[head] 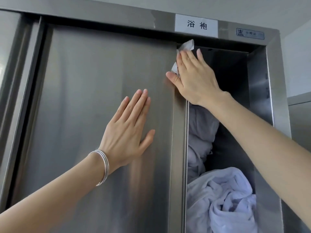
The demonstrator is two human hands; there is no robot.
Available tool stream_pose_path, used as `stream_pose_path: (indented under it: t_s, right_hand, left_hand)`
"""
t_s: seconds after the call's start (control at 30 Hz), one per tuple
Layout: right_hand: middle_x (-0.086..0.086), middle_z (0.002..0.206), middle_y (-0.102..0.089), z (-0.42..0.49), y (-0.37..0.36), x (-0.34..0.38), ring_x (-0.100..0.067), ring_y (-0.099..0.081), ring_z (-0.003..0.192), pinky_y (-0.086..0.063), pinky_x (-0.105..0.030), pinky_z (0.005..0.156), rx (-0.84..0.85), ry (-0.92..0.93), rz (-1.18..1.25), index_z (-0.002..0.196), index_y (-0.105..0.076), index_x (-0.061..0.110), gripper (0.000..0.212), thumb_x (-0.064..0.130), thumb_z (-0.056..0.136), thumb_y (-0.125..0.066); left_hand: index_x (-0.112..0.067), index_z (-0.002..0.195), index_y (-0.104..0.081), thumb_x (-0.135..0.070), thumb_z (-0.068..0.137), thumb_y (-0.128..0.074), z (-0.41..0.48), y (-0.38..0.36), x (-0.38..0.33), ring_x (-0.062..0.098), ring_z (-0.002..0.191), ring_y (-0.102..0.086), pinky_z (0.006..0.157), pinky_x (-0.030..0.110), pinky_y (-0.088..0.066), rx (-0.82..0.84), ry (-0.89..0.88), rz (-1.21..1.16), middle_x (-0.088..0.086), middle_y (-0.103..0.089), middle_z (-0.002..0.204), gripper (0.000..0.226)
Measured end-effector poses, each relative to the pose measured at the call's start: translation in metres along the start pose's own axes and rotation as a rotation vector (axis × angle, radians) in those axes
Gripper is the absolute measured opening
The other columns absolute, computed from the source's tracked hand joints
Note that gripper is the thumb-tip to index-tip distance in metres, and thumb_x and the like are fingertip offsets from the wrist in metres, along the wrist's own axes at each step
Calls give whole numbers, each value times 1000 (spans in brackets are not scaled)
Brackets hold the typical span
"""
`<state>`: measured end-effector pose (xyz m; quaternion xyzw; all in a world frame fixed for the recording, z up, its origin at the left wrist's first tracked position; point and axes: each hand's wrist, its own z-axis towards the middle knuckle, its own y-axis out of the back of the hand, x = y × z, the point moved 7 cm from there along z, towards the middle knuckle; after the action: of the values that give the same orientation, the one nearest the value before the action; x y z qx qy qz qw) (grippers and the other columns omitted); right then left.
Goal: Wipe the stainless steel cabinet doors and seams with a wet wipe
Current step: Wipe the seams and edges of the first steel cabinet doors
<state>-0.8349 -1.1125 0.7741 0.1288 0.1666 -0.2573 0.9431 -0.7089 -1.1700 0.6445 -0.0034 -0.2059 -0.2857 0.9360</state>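
Note:
A stainless steel sliding door (pixel 94 91) fills the middle of the head view, slid left so the cabinet's right side stands uncovered. My left hand (pixel 127 130), with thin silver bangles at the wrist, lies flat on the door face with straight fingers. My right hand (pixel 193 76) presses a white wet wipe (pixel 186 45) against the door's upper right edge, near the top track. Only the wipe's corners show, above the fingers and beside the thumb.
Inside the uncovered compartment lie a grey garment (pixel 200 132) and a crumpled white towel (pixel 222 204). A white label (pixel 196 26) sticks to the steel top frame. The cabinet's right post (pixel 276 81) stands beside a pale wall. Another steel panel (pixel 11 52) sits far left.

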Motion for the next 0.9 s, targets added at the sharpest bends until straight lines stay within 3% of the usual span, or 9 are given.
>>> stream_pose_path:
  t_s: [0.1,0.27,0.5,0.57,0.7,0.77,0.9]
  right_hand:
    - [-21,152,-23,-22,-6,10,-30,-17,143,-7,-42,119,-2,-8,28,145,-18,-7,79,53,95,-6]
    - [-23,152,-20,-170,-34,72,-33,-16,143,-22,-46,116,64,102,52,144,-19,-7,77,54,98,-13]
    - [-17,155,-19,-113,-25,50,-26,-12,145,-8,-46,119,36,-67,121,146,-18,-4,81,56,94,-4]
    - [-18,154,-19,-151,-30,70,-28,-12,144,-13,-47,118,19,-82,150,145,-19,-6,79,55,96,-7]
    - [-20,152,-20,-260,-43,116,-32,-16,143,-27,-51,112,161,18,170,143,-22,-6,75,53,97,-13]
    - [-19,152,-21,-254,-45,109,-31,-18,142,-29,-53,110,164,40,126,143,-22,-5,74,52,98,-12]
    - [-17,154,-21,-179,-37,79,-27,-15,144,-12,-50,117,66,-108,174,145,-22,-5,76,53,97,-6]
  left_hand:
    - [1,148,-26,-42,92,-34,-15,-1,-6,25,147,-14,120,42,-13,6,-31,2,14,-19,158,70]
    - [1,147,-27,-41,90,-41,-82,-10,-30,26,148,-14,119,44,-14,45,-78,-28,15,-18,158,72]
    - [3,147,-28,-41,91,-40,-101,-18,-39,29,147,-13,119,47,-16,53,-116,20,17,-18,158,72]
    - [3,147,-26,-42,92,-39,-103,-19,-39,28,148,-13,119,47,-15,56,-111,13,17,-18,158,72]
    - [2,148,-24,-40,92,-39,-102,-15,-39,28,147,-13,120,46,-14,47,-99,13,17,-18,157,72]
    - [2,148,-24,-40,92,-39,-102,-15,-39,28,147,-12,120,46,-14,57,-98,9,17,-18,157,72]
    - [2,148,-24,-40,91,-43,-102,-16,-39,27,148,-12,120,46,-12,60,-99,-4,17,-16,158,73]
